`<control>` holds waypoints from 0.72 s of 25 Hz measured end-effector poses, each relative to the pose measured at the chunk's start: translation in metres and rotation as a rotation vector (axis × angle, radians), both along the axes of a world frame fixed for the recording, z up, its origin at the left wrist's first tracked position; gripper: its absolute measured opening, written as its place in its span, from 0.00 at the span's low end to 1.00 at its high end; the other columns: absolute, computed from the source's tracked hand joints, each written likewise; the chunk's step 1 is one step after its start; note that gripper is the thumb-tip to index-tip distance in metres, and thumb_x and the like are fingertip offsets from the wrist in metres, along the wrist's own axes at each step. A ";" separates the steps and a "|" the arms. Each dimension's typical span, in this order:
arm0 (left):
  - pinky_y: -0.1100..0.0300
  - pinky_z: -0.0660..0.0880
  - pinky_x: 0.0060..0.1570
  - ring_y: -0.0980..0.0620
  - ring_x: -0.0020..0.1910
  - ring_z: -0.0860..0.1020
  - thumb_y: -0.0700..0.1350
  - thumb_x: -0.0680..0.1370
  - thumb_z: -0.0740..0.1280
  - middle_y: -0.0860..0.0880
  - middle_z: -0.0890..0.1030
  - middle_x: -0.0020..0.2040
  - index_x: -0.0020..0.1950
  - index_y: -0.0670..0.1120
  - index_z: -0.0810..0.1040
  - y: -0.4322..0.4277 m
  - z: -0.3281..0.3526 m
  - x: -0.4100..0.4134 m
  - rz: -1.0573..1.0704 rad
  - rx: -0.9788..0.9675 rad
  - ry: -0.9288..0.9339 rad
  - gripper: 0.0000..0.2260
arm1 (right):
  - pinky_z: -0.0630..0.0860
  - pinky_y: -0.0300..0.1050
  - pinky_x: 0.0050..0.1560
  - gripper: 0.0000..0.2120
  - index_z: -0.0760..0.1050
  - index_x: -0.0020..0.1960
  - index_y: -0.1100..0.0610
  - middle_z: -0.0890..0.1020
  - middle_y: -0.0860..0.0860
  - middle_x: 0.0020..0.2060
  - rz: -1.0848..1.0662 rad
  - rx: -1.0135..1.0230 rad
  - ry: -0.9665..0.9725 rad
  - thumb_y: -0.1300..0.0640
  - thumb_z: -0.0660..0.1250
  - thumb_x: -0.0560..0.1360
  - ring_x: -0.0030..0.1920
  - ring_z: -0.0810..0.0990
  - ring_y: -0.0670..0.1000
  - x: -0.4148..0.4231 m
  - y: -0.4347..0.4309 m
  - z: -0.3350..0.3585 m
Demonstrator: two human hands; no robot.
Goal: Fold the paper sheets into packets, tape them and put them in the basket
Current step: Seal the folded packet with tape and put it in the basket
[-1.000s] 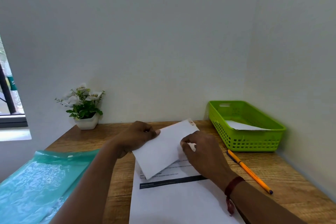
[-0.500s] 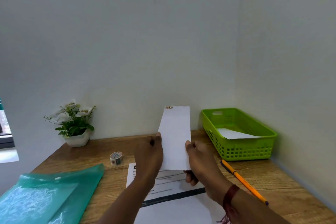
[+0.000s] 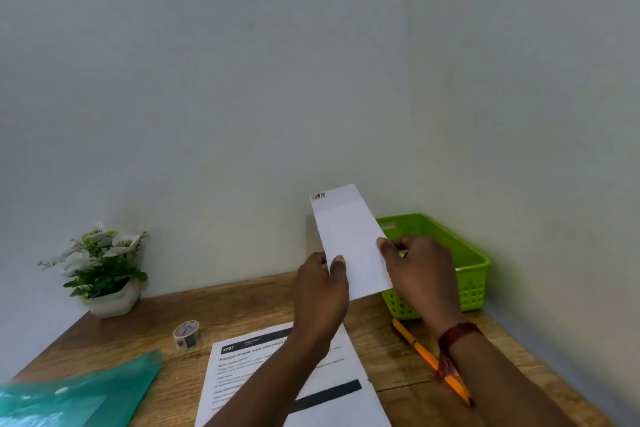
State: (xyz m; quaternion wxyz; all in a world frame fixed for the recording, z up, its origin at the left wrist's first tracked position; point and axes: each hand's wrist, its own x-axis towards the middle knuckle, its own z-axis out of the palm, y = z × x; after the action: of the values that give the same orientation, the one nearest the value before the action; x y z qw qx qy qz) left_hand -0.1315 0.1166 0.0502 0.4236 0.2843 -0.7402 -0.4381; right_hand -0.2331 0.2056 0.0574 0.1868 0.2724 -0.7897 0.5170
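I hold a folded white paper packet (image 3: 349,239) upright in the air above the desk, a small piece of patterned tape at its top left corner. My left hand (image 3: 320,291) pinches its lower left edge and my right hand (image 3: 419,274) grips its right edge. Behind my right hand the green plastic basket (image 3: 474,274) stands in the desk's back right corner; its contents are mostly hidden. A stack of printed paper sheets (image 3: 311,381) lies flat on the desk under my forearms. A small roll of patterned tape (image 3: 187,334) stands left of the sheets.
An orange pen (image 3: 429,360) lies between the sheets and the basket. A teal plastic folder (image 3: 79,395) covers the front left of the wooden desk (image 3: 249,302). A white pot of artificial flowers (image 3: 104,270) stands at the back left against the wall.
The packet went from lying tilted over the sheets to being held upright, then shifted right toward the basket. The tape roll, earlier hidden behind my left hand, is in sight.
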 end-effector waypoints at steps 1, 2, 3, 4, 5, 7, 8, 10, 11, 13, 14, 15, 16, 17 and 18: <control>0.55 0.81 0.45 0.58 0.43 0.78 0.51 0.81 0.62 0.58 0.76 0.45 0.56 0.53 0.73 0.007 0.003 -0.008 0.008 -0.013 0.003 0.06 | 0.70 0.42 0.35 0.15 0.82 0.42 0.55 0.82 0.53 0.33 -0.043 0.008 0.023 0.44 0.66 0.74 0.38 0.81 0.56 -0.007 0.007 0.003; 0.58 0.80 0.43 0.59 0.42 0.77 0.51 0.81 0.63 0.57 0.77 0.46 0.58 0.51 0.75 0.012 0.005 -0.017 0.014 -0.029 0.014 0.09 | 0.71 0.43 0.35 0.15 0.83 0.41 0.55 0.83 0.54 0.34 -0.086 0.013 0.040 0.44 0.67 0.74 0.39 0.81 0.57 -0.013 0.013 0.005; 0.62 0.79 0.41 0.59 0.41 0.77 0.51 0.80 0.64 0.55 0.77 0.47 0.58 0.48 0.77 0.018 0.008 -0.025 0.021 -0.038 0.026 0.11 | 0.72 0.43 0.36 0.14 0.83 0.40 0.55 0.83 0.55 0.35 -0.129 0.017 0.045 0.45 0.67 0.74 0.41 0.81 0.58 -0.018 0.020 0.009; 0.63 0.77 0.40 0.58 0.41 0.77 0.50 0.79 0.65 0.54 0.78 0.47 0.57 0.46 0.79 0.024 0.010 -0.034 0.031 -0.034 0.033 0.11 | 0.72 0.44 0.37 0.14 0.82 0.40 0.55 0.83 0.56 0.37 -0.169 0.017 0.044 0.45 0.67 0.74 0.42 0.81 0.60 -0.022 0.027 0.011; 0.63 0.77 0.41 0.57 0.41 0.78 0.50 0.78 0.66 0.54 0.79 0.45 0.53 0.46 0.80 0.029 0.012 -0.042 0.042 -0.029 0.040 0.09 | 0.72 0.45 0.37 0.13 0.82 0.40 0.55 0.83 0.56 0.38 -0.204 0.018 0.037 0.46 0.67 0.74 0.42 0.80 0.61 -0.026 0.032 0.013; 0.62 0.76 0.37 0.56 0.36 0.78 0.48 0.77 0.67 0.54 0.78 0.35 0.37 0.48 0.78 0.037 0.017 -0.055 0.075 -0.023 0.025 0.09 | 0.68 0.43 0.35 0.13 0.82 0.40 0.55 0.83 0.57 0.38 -0.246 0.024 0.015 0.47 0.67 0.73 0.42 0.80 0.61 -0.035 0.038 0.013; 0.62 0.73 0.33 0.56 0.31 0.76 0.47 0.76 0.67 0.53 0.76 0.30 0.31 0.47 0.74 0.038 0.017 -0.062 0.101 -0.026 0.005 0.14 | 0.67 0.42 0.36 0.13 0.82 0.40 0.55 0.83 0.57 0.38 -0.258 0.019 0.005 0.47 0.68 0.73 0.41 0.80 0.61 -0.039 0.040 0.011; 0.63 0.66 0.26 0.54 0.24 0.71 0.45 0.75 0.67 0.51 0.71 0.24 0.26 0.45 0.70 0.040 0.013 -0.072 0.141 0.003 -0.029 0.18 | 0.66 0.41 0.36 0.14 0.82 0.40 0.56 0.83 0.57 0.37 -0.279 0.014 -0.005 0.46 0.68 0.73 0.41 0.80 0.61 -0.045 0.041 0.007; 0.63 0.63 0.24 0.54 0.23 0.69 0.45 0.74 0.66 0.50 0.70 0.24 0.26 0.44 0.69 0.041 0.011 -0.076 0.156 0.019 -0.047 0.17 | 0.66 0.41 0.35 0.14 0.82 0.40 0.56 0.83 0.57 0.37 -0.288 0.022 -0.007 0.45 0.68 0.73 0.42 0.81 0.61 -0.048 0.041 0.004; 0.64 0.60 0.23 0.54 0.23 0.69 0.44 0.73 0.66 0.49 0.70 0.25 0.28 0.42 0.70 0.042 0.007 -0.082 0.178 0.029 -0.088 0.15 | 0.68 0.42 0.35 0.16 0.82 0.39 0.56 0.83 0.57 0.37 -0.292 0.048 -0.011 0.44 0.67 0.74 0.42 0.81 0.60 -0.052 0.040 -0.001; 0.65 0.60 0.23 0.53 0.24 0.69 0.44 0.73 0.66 0.49 0.70 0.26 0.29 0.42 0.70 0.042 0.007 -0.083 0.185 0.031 -0.104 0.14 | 0.69 0.42 0.34 0.18 0.82 0.38 0.56 0.83 0.56 0.37 -0.292 0.057 -0.017 0.43 0.66 0.74 0.41 0.81 0.60 -0.054 0.039 -0.003; 0.65 0.59 0.22 0.53 0.23 0.69 0.43 0.72 0.66 0.49 0.69 0.25 0.29 0.41 0.69 0.041 0.006 -0.084 0.190 0.032 -0.113 0.13 | 0.71 0.43 0.34 0.20 0.81 0.37 0.57 0.83 0.56 0.36 -0.292 0.063 -0.022 0.41 0.65 0.74 0.40 0.81 0.60 -0.055 0.038 -0.004; 0.64 0.59 0.22 0.53 0.23 0.68 0.42 0.71 0.66 0.49 0.68 0.25 0.28 0.42 0.68 0.040 0.005 -0.085 0.192 0.033 -0.118 0.13 | 0.72 0.44 0.33 0.23 0.80 0.35 0.57 0.82 0.56 0.34 -0.296 0.066 -0.025 0.39 0.64 0.74 0.38 0.80 0.59 -0.056 0.037 -0.006; 0.64 0.58 0.21 0.53 0.22 0.66 0.41 0.70 0.66 0.49 0.67 0.24 0.27 0.42 0.66 0.039 0.004 -0.085 0.192 0.035 -0.123 0.14 | 0.72 0.44 0.32 0.26 0.79 0.34 0.57 0.82 0.56 0.33 -0.301 0.067 -0.032 0.36 0.62 0.74 0.37 0.80 0.59 -0.056 0.036 -0.007; 0.63 0.57 0.22 0.53 0.22 0.66 0.40 0.70 0.66 0.49 0.66 0.23 0.27 0.42 0.66 0.037 0.002 -0.086 0.192 0.031 -0.131 0.14 | 0.71 0.44 0.32 0.28 0.78 0.33 0.58 0.82 0.56 0.33 -0.305 0.065 -0.042 0.35 0.59 0.75 0.37 0.80 0.59 -0.058 0.035 -0.008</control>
State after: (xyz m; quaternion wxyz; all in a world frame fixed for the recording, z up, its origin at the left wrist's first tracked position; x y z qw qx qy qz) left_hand -0.2171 0.1539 0.0526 0.4098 0.3883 -0.7287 -0.3877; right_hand -0.2907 0.2406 0.0499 0.2376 0.1444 -0.8420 0.4622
